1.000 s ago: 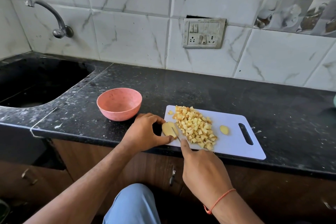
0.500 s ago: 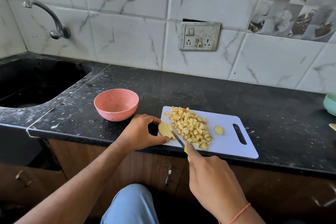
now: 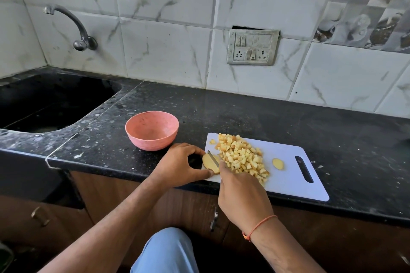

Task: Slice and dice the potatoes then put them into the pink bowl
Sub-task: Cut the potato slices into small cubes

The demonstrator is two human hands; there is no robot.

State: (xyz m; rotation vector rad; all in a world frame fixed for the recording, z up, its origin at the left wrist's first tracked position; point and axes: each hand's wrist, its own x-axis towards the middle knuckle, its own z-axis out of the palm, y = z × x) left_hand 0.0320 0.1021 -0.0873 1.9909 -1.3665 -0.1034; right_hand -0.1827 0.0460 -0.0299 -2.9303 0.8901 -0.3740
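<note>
The right hand (image 3: 241,193) comes in from the near edge, its fingers curled around a knife (image 3: 213,158) whose handle is hidden in the grip; the forefinger lies along the top and the thin blade points away and to the left. The blade rests on a potato piece (image 3: 209,163) at the near left corner of a white cutting board (image 3: 288,175). The left hand (image 3: 179,165) steadies that piece, pinching it between the thumb at the near side and curled fingertips at the far side. Just right of the blade, a heap of small yellow diced potato (image 3: 240,157) covers the left half of the board, touching the right hand's knuckles. Farther right on the board lies a single round potato slice (image 3: 278,164), apart from the heap, and beyond it the board's dark slot handle. A thin orange thread (image 3: 258,226) circles the right wrist. The pink bowl (image 3: 152,130) stands on the black speckled counter (image 3: 244,113) just left of the board and just beyond the left hand; nothing can be seen inside it. Far left, a dark sink (image 3: 51,102) is set into the counter, with a curved metal tap (image 3: 73,26) on the marble-patterned tile wall above. A grey switch and socket plate (image 3: 253,47) sits on the wall behind the board. Wooden cabinet fronts run below the counter, and a knee in light blue cloth shows at the near edge.
</note>
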